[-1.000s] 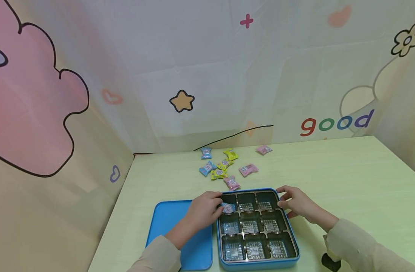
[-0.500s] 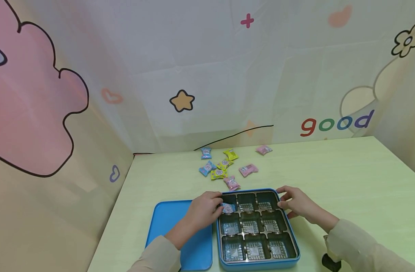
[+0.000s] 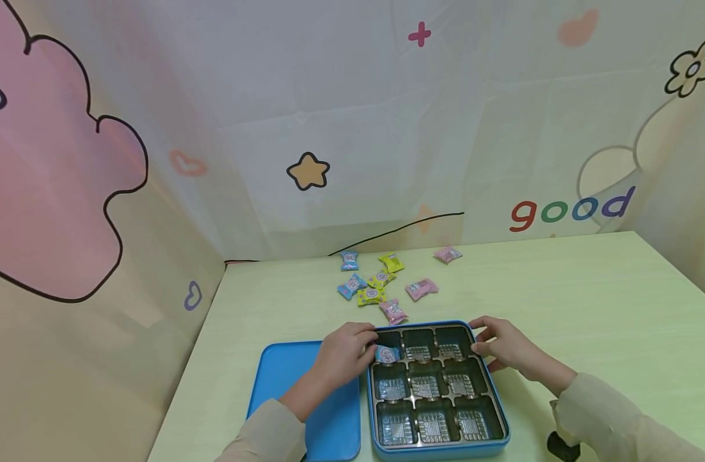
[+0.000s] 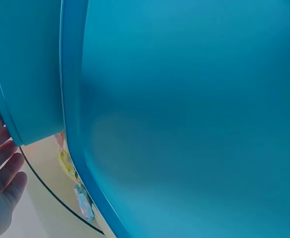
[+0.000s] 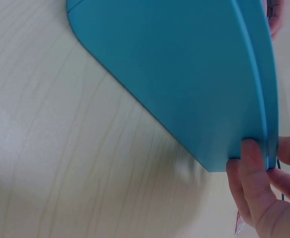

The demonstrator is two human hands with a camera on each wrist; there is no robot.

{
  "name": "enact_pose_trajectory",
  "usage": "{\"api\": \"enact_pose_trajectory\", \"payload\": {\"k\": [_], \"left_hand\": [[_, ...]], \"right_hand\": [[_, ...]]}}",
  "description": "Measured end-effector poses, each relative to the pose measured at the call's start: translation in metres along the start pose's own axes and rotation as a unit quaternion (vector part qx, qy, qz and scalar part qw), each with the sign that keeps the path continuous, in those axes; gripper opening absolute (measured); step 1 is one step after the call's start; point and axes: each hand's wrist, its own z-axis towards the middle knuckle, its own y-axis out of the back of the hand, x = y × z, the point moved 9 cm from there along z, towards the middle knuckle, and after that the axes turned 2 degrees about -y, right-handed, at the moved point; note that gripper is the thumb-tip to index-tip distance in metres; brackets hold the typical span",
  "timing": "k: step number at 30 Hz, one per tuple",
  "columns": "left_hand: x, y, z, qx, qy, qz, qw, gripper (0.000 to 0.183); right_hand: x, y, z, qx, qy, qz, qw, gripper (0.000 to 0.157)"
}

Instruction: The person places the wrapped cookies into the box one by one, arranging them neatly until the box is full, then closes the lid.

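Note:
A blue tin box with a dark compartment tray sits at the table's front, its lid off. My left hand grips the rim at its far left corner, fingertips right beside a blue wrapped candy. That candy lies in the far left compartment; the other compartments hold nothing. At the far right corner my right hand holds the tin. In the right wrist view its fingers press the outer wall and the thumb is at the rim. The left wrist view shows the left fingers loosely bent beside the corner.
The blue lid lies left of the tin, under the left forearm. Behind the tin several wrapped candies are scattered: blue, yellow and pink. A printed cloth hangs along the table's back edge.
The left fingers have eased slightly outward at the corner, and a little more of the blue candy shows. The right hand and the tin have stayed put.

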Motion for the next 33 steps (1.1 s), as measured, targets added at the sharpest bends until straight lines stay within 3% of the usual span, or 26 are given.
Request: {"api": "enact_pose_trajectory", "payload": {"k": [7, 17, 33], "left_hand": [[0.009, 0.002, 0.001, -0.032, 0.010, -0.008, 0.9994, 0.019], [0.028, -0.001, 0.003, -0.044, 0.049, -0.023, 0.9976, 0.018], [0.049, -0.015, 0.006, -0.013, 0.100, -0.037, 0.9942, 0.019]], "right_hand": [[0.001, 0.000, 0.000, 0.001, 0.003, -0.001, 1.000, 0.045], [0.000, 0.000, 0.000, 0.001, 0.003, -0.007, 1.000, 0.046], [0.000, 0.001, 0.001, -0.004, -0.003, -0.001, 1.000, 0.044]]}}
